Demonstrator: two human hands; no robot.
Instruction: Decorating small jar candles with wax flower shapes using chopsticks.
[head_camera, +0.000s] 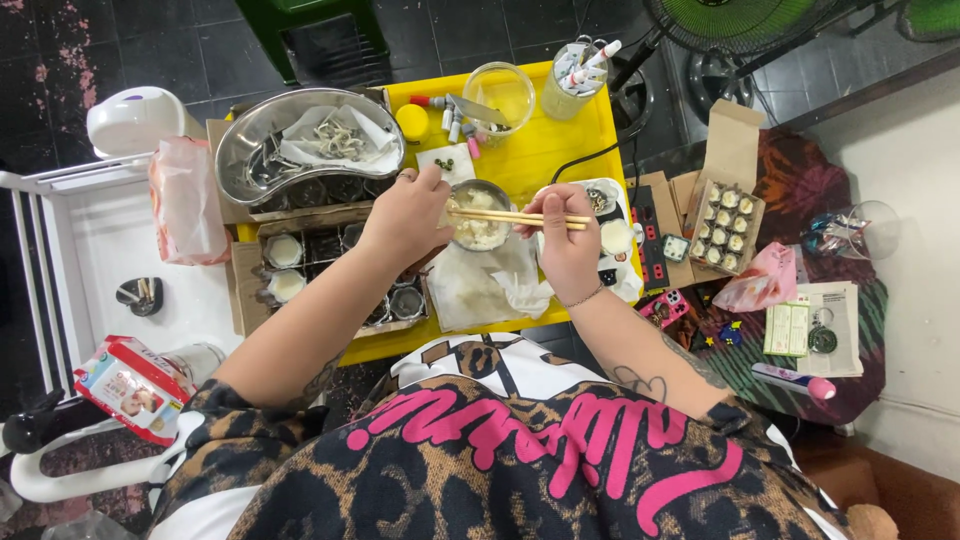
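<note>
My left hand (408, 215) grips the left rim of a small metal bowl (481, 213) filled with pale white lumps. My right hand (567, 243) holds a pair of wooden chopsticks (500, 215) that lie level across the bowl's top, tips pointing left. The bowl rests on crumpled white paper (490, 290) on a yellow table (570, 140).
A kidney-shaped steel tray (245, 140) with small bits sits at the back left, above a cardboard box of small cups (285, 265). A clear jar (500, 90) and a pen cup (570, 85) stand behind. A carton of filled moulds (725, 225) lies to the right.
</note>
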